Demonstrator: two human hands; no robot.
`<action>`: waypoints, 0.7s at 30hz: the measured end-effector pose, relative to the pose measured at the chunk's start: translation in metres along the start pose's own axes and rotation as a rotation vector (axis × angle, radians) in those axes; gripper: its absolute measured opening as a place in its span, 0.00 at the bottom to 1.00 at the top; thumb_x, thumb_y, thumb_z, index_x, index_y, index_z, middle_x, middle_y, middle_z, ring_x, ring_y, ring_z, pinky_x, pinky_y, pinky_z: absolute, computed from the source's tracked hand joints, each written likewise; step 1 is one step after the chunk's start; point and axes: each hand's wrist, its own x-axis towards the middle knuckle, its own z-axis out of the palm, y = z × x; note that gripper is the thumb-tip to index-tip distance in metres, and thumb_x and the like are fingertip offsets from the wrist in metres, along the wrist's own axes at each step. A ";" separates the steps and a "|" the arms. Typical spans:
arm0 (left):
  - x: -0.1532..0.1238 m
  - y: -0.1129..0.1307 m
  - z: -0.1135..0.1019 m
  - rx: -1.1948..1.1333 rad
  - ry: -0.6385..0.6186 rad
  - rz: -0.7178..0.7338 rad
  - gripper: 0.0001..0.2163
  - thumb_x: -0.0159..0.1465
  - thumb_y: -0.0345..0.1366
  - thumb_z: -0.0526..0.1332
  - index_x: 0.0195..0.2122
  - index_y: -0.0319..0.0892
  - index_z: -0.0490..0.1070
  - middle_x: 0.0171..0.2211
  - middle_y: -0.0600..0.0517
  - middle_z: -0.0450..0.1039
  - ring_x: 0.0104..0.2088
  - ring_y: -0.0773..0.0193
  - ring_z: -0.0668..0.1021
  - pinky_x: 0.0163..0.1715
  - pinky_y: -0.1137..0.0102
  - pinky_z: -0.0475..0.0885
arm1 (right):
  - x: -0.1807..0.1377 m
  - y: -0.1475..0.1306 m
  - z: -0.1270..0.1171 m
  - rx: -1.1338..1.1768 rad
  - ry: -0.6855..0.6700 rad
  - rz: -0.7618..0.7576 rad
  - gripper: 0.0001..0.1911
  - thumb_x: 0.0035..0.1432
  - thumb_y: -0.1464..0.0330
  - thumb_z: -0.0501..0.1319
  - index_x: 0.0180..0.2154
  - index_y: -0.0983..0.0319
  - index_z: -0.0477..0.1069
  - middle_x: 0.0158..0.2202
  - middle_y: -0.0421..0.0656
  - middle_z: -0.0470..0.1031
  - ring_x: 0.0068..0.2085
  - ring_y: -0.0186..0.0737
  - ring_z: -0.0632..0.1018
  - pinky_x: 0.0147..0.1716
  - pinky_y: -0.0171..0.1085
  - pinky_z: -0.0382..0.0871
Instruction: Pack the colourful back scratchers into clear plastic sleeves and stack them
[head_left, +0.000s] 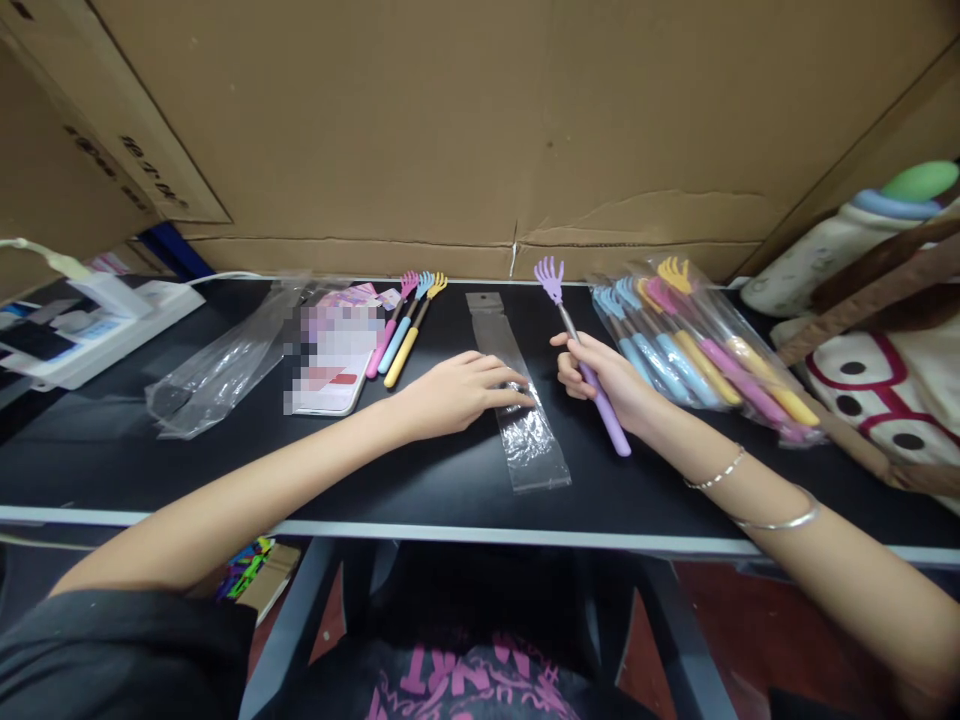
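Observation:
A purple back scratcher (609, 412) with a hand-shaped head and a metal shaft is gripped in my right hand (609, 375), head pointing away from me. My left hand (469, 392) lies with fingers stretched out over a clear plastic sleeve (531, 450), which is flat on the black table (435, 480). The fingertips rest at the sleeve's middle. Left of it, a pink back scratcher (384, 345), a blue one (397, 340) and a yellow one (409, 345) lie side by side. Several more back scratchers (694, 360) in clear sleeves lie right of my right hand.
A phone (341, 370) and a crumpled clear bag (225, 365) lie on the left, with a white power strip (112, 335) beyond them. A bottle (817, 245) and a bag with cartoon eyes (862, 385) stand at the right. A cardboard wall (465, 130) closes off the back.

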 end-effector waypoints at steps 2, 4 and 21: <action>0.002 -0.006 0.001 0.065 -0.034 0.002 0.26 0.66 0.21 0.50 0.64 0.48 0.63 0.64 0.52 0.64 0.59 0.59 0.69 0.56 0.64 0.61 | 0.000 0.001 0.000 -0.014 0.009 -0.007 0.12 0.59 0.61 0.61 0.41 0.59 0.64 0.19 0.30 0.61 0.16 0.27 0.54 0.19 0.32 0.45; 0.006 -0.011 0.002 0.102 -0.044 0.020 0.28 0.65 0.20 0.50 0.65 0.48 0.61 0.65 0.51 0.63 0.61 0.60 0.68 0.58 0.64 0.60 | -0.001 0.002 0.001 -0.038 0.011 -0.020 0.12 0.60 0.60 0.61 0.42 0.60 0.64 0.19 0.30 0.62 0.16 0.27 0.55 0.19 0.32 0.47; 0.058 -0.002 -0.011 0.272 0.036 0.107 0.14 0.71 0.31 0.51 0.46 0.50 0.76 0.35 0.51 0.78 0.39 0.63 0.75 0.35 0.66 0.61 | -0.003 -0.008 0.000 -0.138 0.073 -0.139 0.12 0.58 0.61 0.62 0.40 0.60 0.66 0.19 0.31 0.64 0.16 0.28 0.58 0.18 0.33 0.51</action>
